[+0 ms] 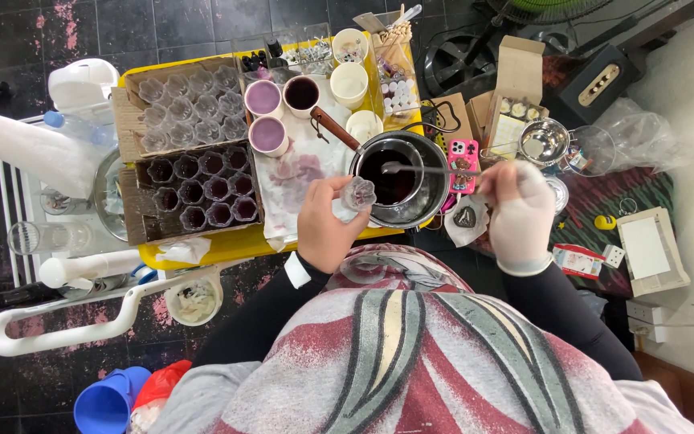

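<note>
Head view: left hand (327, 229) holds small clear cup (359, 193) beside dark-liquid pot (435, 197).

2 brown cardboard trays (190, 153) sit left of centre on the yellow tabletop, holding small cups. An open brown carton (516, 92) stands upper right (flap raised). A red-and-white packet (578, 261) lies lower right.
</note>
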